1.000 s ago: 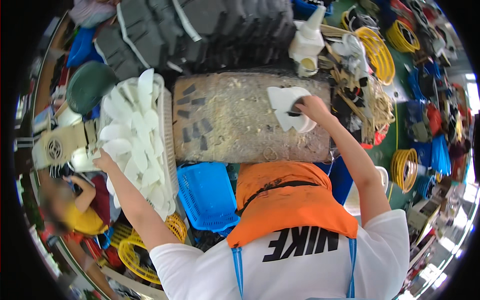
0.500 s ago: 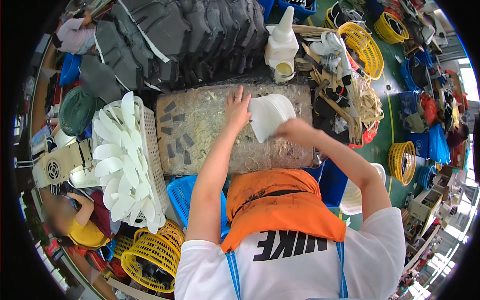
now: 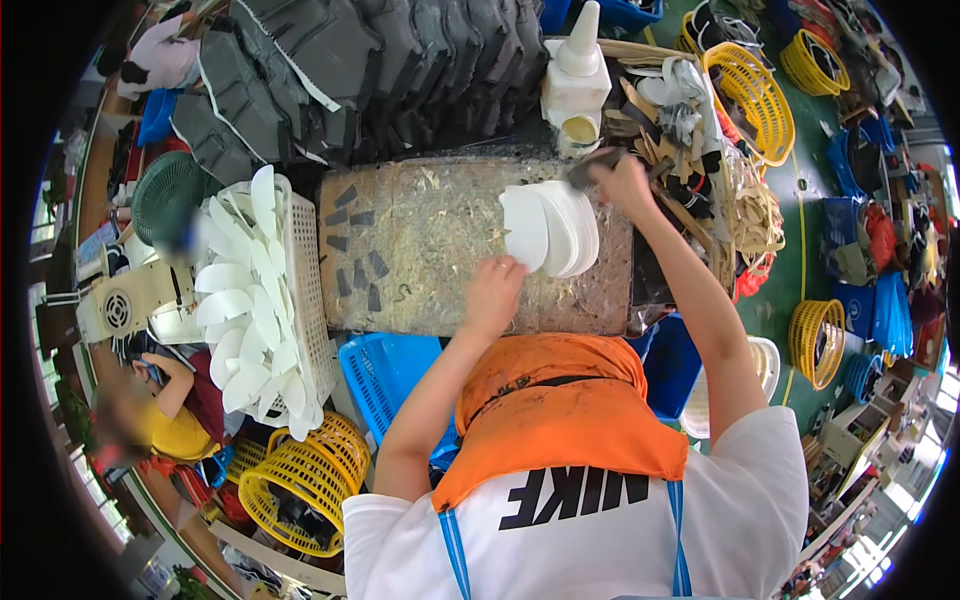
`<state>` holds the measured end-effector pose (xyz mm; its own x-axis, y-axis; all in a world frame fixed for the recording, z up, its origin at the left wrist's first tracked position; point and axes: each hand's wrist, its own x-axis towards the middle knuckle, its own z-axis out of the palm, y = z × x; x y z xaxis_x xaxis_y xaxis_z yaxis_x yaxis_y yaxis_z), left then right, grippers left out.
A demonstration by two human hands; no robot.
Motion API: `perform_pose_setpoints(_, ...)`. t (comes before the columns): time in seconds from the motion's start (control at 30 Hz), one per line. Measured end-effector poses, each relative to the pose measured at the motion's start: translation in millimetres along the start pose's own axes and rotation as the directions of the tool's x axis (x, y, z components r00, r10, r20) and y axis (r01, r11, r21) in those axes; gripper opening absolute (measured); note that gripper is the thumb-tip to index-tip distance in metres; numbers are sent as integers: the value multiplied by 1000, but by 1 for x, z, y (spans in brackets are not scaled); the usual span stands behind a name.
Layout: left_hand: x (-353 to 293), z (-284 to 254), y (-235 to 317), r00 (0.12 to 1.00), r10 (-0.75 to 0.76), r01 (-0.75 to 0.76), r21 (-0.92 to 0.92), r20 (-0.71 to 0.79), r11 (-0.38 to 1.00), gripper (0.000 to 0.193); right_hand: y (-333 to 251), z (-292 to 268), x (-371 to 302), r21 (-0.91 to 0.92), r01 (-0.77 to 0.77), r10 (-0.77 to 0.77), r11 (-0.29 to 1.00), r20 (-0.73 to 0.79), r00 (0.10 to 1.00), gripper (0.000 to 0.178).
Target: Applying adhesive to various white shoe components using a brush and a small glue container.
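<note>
A fanned stack of white curved sheet pieces [image 3: 527,228] lies on the right half of a worn, glue-stained work board [image 3: 430,250]. My left hand [image 3: 496,292] is at the stack's near left corner, its fingers drawn together on the edge of the pieces. My right hand [image 3: 622,184] is raised beyond the stack's far right edge, closed round a dark, flat brush-like tool [image 3: 592,168], which is blurred. Just beyond it stands a white bottle [image 3: 577,85] with a cone top and an open, yellowish round cup [image 3: 578,132] at its foot.
Small dark strips [image 3: 352,240] lie on the board's left side. A white basket [image 3: 318,290] heaped with white pieces stands left. Dark grey shaped sheets [image 3: 400,75] pile up behind. Scraps [image 3: 735,210] lie right; a blue basket [image 3: 385,375] is near left. Another person [image 3: 175,410] sits at left.
My left hand has come back from the stack's left side to its near corner. My right hand has moved away and up from the near right edge. The stack now lies turned and fanned.
</note>
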<state>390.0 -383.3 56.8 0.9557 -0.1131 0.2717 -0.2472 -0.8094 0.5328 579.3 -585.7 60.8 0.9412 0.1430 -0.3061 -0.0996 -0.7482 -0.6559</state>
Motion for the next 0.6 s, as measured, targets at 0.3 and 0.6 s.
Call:
perform_pose_setpoints(0.3,-37,57,-31,998,-47,45,46,41,998,18,-30,55,-59,-241,667,-426,705,608,670,20)
perform_pose_setpoints(0.6,-10,-38,-37,946,-268,199,-326,-184,924,9,-10,41,-95,-409,283,-156,868,317,936,23)
